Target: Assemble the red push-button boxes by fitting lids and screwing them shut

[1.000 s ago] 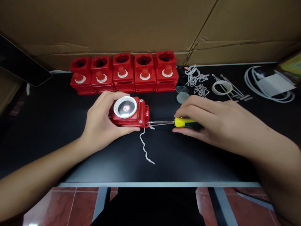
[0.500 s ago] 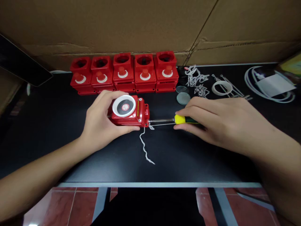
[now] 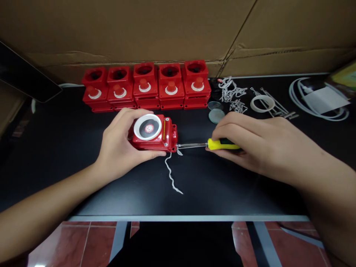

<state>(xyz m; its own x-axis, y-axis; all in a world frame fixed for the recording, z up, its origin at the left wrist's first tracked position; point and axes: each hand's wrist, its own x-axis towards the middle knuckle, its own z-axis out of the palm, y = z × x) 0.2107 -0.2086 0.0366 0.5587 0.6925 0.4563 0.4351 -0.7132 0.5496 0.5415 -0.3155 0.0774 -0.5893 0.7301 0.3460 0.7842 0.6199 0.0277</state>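
My left hand (image 3: 119,146) is closed around a red box (image 3: 155,134) with a white ring on its top, holding it on the black table (image 3: 69,155). My right hand (image 3: 250,142) grips a screwdriver (image 3: 211,144) with a yellow and green handle. Its metal shaft lies level and its tip meets the box's right side near the lower corner. A white cord (image 3: 171,174) hangs from that corner and trails across the table toward me.
Several red boxes (image 3: 146,87) with red buttons stand in a row at the back, against a cardboard wall (image 3: 167,29). To the right lie clear discs (image 3: 215,113), loose white cords (image 3: 230,91), a white ring (image 3: 261,103), pins and a coiled cable (image 3: 319,100).
My right hand has turned on the screwdriver handle, with the fingers shifting and more of the yellow grip showing. The red box and my left hand have hardly moved.
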